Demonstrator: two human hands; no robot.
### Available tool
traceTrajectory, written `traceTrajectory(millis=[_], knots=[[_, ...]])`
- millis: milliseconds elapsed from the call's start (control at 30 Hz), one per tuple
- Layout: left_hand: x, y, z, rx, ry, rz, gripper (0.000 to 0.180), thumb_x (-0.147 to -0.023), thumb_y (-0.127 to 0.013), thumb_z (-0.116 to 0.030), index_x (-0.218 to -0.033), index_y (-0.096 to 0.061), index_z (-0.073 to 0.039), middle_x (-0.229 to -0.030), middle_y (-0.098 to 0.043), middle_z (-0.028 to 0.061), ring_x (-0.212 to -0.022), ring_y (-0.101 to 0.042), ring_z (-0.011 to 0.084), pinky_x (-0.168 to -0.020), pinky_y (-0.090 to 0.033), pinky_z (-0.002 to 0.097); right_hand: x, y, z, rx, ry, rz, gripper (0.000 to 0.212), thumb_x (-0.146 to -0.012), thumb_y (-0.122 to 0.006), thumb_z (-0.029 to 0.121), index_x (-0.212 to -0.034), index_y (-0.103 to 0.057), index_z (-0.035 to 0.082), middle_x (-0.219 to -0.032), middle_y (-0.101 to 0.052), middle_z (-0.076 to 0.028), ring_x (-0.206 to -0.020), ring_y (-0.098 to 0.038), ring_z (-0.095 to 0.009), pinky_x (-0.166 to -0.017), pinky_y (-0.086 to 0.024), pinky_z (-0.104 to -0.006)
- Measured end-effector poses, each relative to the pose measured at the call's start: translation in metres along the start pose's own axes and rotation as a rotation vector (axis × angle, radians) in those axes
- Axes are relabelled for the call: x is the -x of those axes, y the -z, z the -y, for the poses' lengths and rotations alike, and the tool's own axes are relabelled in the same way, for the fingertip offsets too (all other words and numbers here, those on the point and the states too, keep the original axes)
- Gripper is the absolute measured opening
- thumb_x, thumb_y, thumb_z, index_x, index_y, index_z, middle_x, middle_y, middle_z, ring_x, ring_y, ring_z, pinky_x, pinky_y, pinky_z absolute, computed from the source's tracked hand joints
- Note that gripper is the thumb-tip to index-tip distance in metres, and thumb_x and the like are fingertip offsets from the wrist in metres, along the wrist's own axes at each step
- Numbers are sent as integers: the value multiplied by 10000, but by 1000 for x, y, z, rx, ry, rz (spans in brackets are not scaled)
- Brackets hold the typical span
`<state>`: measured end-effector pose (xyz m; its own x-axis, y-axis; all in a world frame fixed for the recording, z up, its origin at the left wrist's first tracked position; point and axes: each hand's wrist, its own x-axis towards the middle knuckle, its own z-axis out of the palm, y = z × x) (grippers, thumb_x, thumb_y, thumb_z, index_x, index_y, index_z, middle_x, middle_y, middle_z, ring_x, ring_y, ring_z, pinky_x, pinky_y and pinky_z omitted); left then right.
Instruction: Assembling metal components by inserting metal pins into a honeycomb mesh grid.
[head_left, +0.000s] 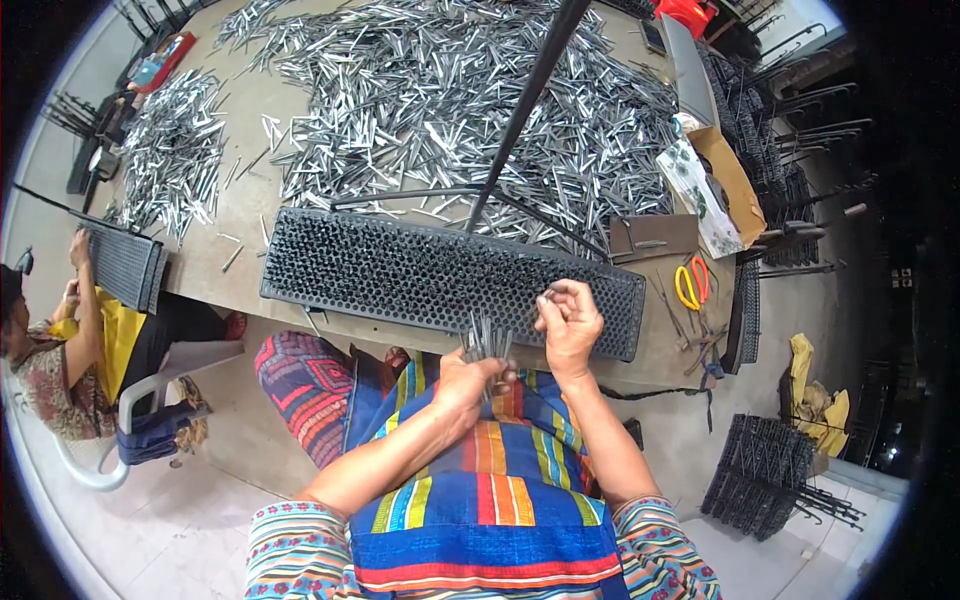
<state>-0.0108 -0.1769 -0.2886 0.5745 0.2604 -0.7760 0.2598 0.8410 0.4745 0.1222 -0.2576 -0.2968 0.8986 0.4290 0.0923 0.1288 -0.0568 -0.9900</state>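
Observation:
A bundle of thin grey metal pieces (487, 337) stands upright in my left hand (463, 384), whose fingers are wrapped round it just off the table's front edge. My right hand (571, 328) hovers over the right part of a long black rack (350, 262) full of round holes. Its thumb and fingertips are pinched together; what they hold, if anything, is too small to make out. The rack lies along the table's near edge, and a black rod (525, 110) with a forked base rises from its far side.
A wide heap of thin metal pieces (450, 120) covers the table beyond the rack, with a smaller heap (178, 150) at left. Scissors with yellow and orange handles (688, 287) and an open cardboard box (733, 180) are at right. Another person (65, 340) sits at far left handling a similar rack (125, 265).

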Motion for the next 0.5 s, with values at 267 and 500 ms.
traceTrajectory(millis=[267,500], knots=[[-3,-8,1,26,36,17,137,-796,-617,32,-931,-606,14,-812,-684,113,-655,-669,193,-545,-545,287,-17,-7,-16,210,146,-46,137,-790,-658,-44,-897,-591,10,-741,-634,-41,-566,-540,-61,-515,-444,-228],[-4,-9,-1,43,55,17,124,-794,-625,32,-914,-595,23,-808,-686,124,-636,-673,207,-522,-546,295,-25,-9,1,487,323,25,122,-727,-691,-23,-823,-634,24,-751,-637,-94,-586,-620,-207,-536,-481,-299]])
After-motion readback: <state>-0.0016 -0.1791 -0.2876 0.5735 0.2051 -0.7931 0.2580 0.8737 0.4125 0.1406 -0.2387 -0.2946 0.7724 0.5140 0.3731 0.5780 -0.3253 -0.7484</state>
